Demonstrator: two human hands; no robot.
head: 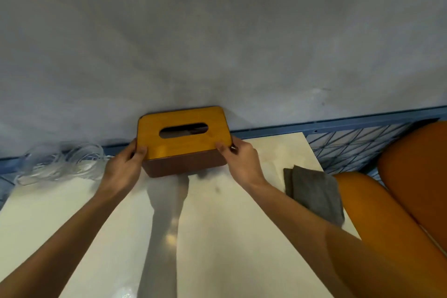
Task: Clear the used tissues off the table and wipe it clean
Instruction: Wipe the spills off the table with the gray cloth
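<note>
A tissue box (183, 139) with a yellow-wood lid and brown sides is at the far edge of the pale table (229, 237), close to the grey wall. My left hand (122, 167) grips its left end and my right hand (238, 158) grips its right end. The oval slot in the lid looks dark, with no tissue sticking out. A folded grey cloth (314, 195) lies on the table's right edge, partly behind my right forearm. I see no loose tissues on the tabletop.
A bundle of clear tubing or cable (63, 162) lies at the table's far left corner. An orange padded seat (408, 189) stands right of the table. A blue metal grid frame (350, 144) runs along the wall behind.
</note>
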